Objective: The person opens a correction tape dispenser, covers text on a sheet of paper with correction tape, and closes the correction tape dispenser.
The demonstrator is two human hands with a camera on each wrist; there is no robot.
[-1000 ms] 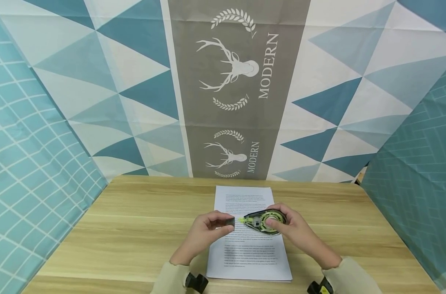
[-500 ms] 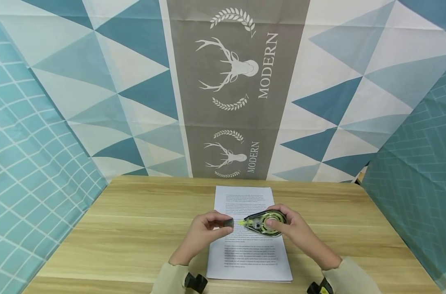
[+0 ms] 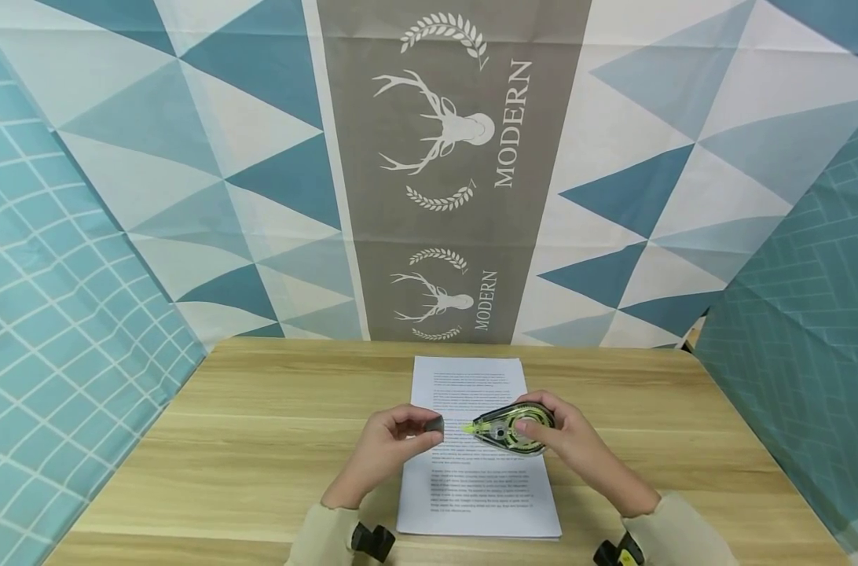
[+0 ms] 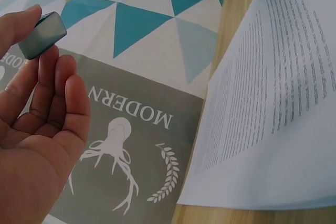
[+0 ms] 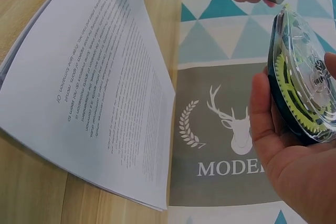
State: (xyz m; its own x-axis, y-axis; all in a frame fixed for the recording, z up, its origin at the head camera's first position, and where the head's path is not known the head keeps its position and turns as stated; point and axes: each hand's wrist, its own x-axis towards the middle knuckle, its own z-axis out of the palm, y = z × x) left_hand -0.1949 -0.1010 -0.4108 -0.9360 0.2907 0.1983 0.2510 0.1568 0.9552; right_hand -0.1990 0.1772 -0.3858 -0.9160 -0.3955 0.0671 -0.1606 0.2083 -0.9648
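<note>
My left hand [image 3: 394,440] pinches a small dark, smoky see-through cap [image 4: 44,35] between thumb and fingertips. In my right hand [image 3: 559,432] I grip a correction tape dispenser [image 3: 508,429], thumb on its clear casing and fingers behind. Green toothed wheels [image 5: 296,98] show through that casing in the right wrist view. The dispenser's yellow-green tip [image 3: 467,428] points left at the cap, with a small gap between them. Both hands are held over a stack of printed paper [image 3: 482,503].
The paper stack lies on a wooden table [image 3: 273,440], its long side running away from me. A patterned cloth [image 3: 273,157] with deer prints hangs behind the table's far edge. Teal cloths hang at both sides.
The left hand has drawn slightly left with the cap, and the dispenser has shifted a little right. The gap between cap and tip has grown wider.
</note>
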